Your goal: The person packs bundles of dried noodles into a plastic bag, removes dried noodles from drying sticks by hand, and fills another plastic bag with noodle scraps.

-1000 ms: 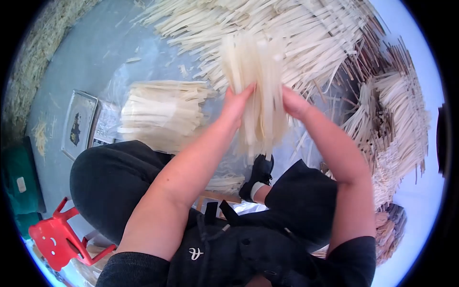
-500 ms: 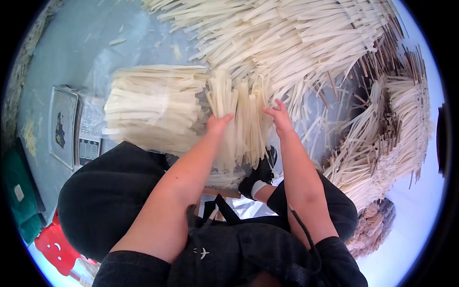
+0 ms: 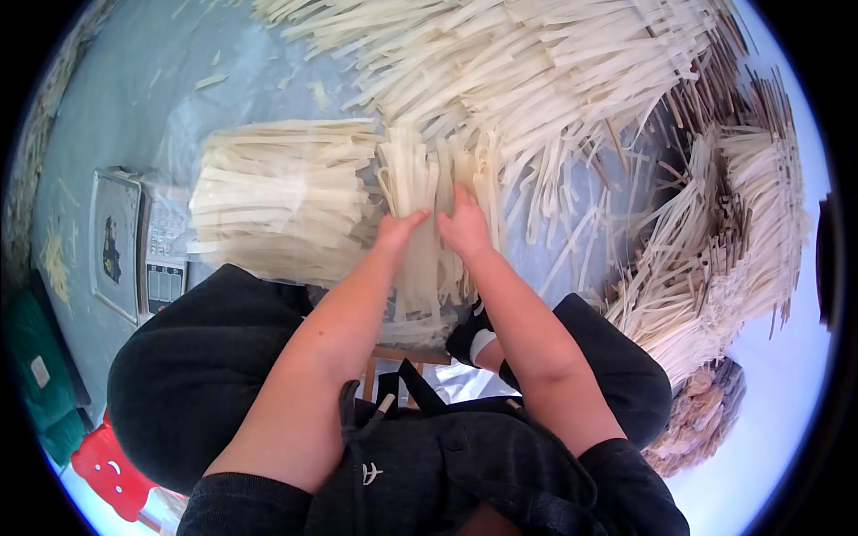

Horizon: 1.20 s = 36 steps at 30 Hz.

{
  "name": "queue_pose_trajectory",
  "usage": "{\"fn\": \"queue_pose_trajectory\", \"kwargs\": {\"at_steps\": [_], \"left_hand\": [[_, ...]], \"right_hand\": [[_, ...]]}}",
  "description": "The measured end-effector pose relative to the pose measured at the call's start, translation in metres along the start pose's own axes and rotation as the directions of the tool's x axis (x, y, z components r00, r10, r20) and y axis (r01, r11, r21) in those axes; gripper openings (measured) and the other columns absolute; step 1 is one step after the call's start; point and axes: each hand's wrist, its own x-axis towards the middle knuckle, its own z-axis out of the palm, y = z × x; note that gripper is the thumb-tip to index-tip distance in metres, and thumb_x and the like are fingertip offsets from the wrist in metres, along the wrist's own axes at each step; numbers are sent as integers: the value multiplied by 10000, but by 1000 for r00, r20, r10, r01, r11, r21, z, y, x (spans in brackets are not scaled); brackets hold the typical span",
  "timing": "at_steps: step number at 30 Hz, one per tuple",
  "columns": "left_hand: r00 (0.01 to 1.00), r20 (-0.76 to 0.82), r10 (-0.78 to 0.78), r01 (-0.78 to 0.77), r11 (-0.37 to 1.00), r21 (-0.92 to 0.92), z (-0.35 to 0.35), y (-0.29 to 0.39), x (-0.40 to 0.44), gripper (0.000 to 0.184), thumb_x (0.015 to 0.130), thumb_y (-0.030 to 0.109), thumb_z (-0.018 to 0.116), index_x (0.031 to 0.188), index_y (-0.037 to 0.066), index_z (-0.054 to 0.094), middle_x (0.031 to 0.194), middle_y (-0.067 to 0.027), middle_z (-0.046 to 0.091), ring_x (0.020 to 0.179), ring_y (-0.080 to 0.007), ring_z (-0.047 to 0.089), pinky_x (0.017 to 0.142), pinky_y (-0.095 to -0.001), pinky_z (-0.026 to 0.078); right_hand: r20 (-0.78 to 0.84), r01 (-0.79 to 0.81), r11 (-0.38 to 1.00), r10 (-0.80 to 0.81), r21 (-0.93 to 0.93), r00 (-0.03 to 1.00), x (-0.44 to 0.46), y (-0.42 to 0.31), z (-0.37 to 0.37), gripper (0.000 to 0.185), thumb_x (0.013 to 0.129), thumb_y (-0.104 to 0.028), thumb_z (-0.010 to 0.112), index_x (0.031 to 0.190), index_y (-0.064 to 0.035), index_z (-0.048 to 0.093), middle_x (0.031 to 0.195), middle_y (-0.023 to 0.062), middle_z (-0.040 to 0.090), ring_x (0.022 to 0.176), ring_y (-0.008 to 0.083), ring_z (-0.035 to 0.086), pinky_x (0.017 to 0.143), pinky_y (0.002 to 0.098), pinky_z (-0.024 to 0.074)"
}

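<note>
Pale, flat strips that look like dried noodles (image 3: 413,268) stand in a loose upright bundle between my hands. My left hand (image 3: 399,232) is closed around the left side of the bundle, its thumb across the front and its other fingers hidden. My right hand (image 3: 463,230) grips the right side, fingers curled into the strips. Just left of the bundle lies a thick stack of similar strips (image 3: 281,192), laid sideways on clear plastic. Some strip ends (image 3: 411,330) sit below my hands, near my knees.
A large heap of strips (image 3: 500,71) covers the far side of the grey surface. More strips with thin brown sticks (image 3: 715,259) pile up at the right. A scale (image 3: 118,246) stands at the left, near a green item (image 3: 40,375) and a red smiling shape (image 3: 113,472).
My right hand has moved left, from open fingers beside the bundle to a grip on it. The bundle is narrower now. My left hand has shifted slightly left.
</note>
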Motion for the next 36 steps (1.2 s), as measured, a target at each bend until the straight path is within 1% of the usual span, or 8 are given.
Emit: {"fn": "queue_pose_trajectory", "kwargs": {"at_steps": [5, 7, 10, 17, 19, 27, 33, 36], "left_hand": [[988, 137, -66, 72, 997, -41, -9, 3, -1, 639, 794, 246, 802, 1273, -55, 505, 1145, -182, 651, 1001, -281, 669, 841, -416, 561], [961, 236, -144, 160, 986, -48, -11, 5, -6, 651, 803, 249, 795, 1289, -65, 497, 1162, -189, 646, 1012, -283, 669, 847, -413, 564], [934, 309, -181, 198, 980, -23, -8, 13, -23, 665, 817, 258, 784, 1303, -84, 485, 1189, -195, 637, 1024, -285, 669, 863, -411, 566], [955, 195, 222, -266, 934, 237, 2, 44, -70, 711, 821, 355, 770, 1334, -38, 476, 1234, -198, 608, 1077, -291, 643, 875, -421, 553], [919, 159, 360, -394, 841, 371, 7, 57, -81, 734, 811, 379, 773, 1339, -32, 472, 1260, -207, 590, 1104, -294, 629, 882, -428, 544], [584, 383, 716, -383, -174, 907, 52, 138, -247, 832, 739, 615, 708, 1225, -46, 570, 1394, -203, 429, 1288, -393, 438, 1023, -454, 430], [67, 534, 843, -552, -414, 724, 41, 152, -299, 711, 742, 511, 760, 1165, -38, 597, 1441, -203, 374, 1260, -382, 453, 985, -471, 448], [59, 494, 867, -824, -237, 515, 43, 158, -310, 666, 746, 436, 789, 1157, -42, 574, 1416, -237, 401, 1185, -383, 522, 949, -440, 479]], "right_hand": [[233, -229, 958, 186, 172, 954, 21, 3, 12, 589, 860, -265, 571, 1349, 49, 474, 1233, 252, 598, 1122, 369, 592, 963, 403, 464], [637, -640, 492, 201, 591, 744, 21, 2, 0, 589, 895, -354, 526, 1345, 25, 494, 1205, 186, 614, 1059, 311, 611, 934, 393, 472], [607, -614, 428, 171, 663, 776, 10, 5, 4, 613, 898, -426, 511, 1337, 1, 511, 1207, 146, 599, 1068, 269, 587, 940, 386, 459], [380, -383, 252, 63, 889, 923, -19, -55, -44, 643, 879, -442, 618, 1314, 21, 519, 1224, 156, 602, 1145, 249, 554, 981, 356, 432], [201, -172, 462, -14, 870, 980, -39, -80, -78, 667, 826, -349, 743, 1333, 8, 498, 1212, 133, 618, 1126, 242, 572, 976, 354, 446], [168, -137, 138, -248, 981, 954, -69, -115, -175, 545, 817, -225, 772, 1272, -15, 555, 1166, 112, 648, 1049, 224, 629, 889, 358, 516], [44, -41, 16, -385, 999, 922, -122, -154, -224, 545, 832, -236, 764, 1274, -1, 549, 1178, 105, 635, 1040, 213, 626, 890, 367, 525], [-22, 34, 30, -333, 999, 943, -139, -164, -236, 545, 837, -256, 760, 1269, 6, 554, 1172, 111, 635, 1030, 212, 628, 881, 368, 525]]}}
